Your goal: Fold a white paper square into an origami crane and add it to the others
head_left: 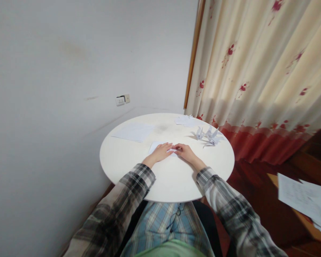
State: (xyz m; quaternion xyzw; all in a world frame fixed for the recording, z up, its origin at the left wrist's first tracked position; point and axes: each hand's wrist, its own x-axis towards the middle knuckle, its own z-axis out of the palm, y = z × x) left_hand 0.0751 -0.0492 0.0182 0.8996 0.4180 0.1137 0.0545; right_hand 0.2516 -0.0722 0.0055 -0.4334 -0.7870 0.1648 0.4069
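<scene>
Centre frame: left hand [160, 152] flat, fingers spread, on white paper [154, 145] on tabletop [171, 180]; right hand [186, 152] curled at its edge (grip unclear). Probably best: hold edges aligned, press crease firmly.

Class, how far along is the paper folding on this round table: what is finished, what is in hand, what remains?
Done: a few folded cranes stand on the right of the table. In hand: the left hand and right hand press a partly folded sheet flat. Left: a flat sheet at the left and loose paper at the far edge look unfolded.
</scene>
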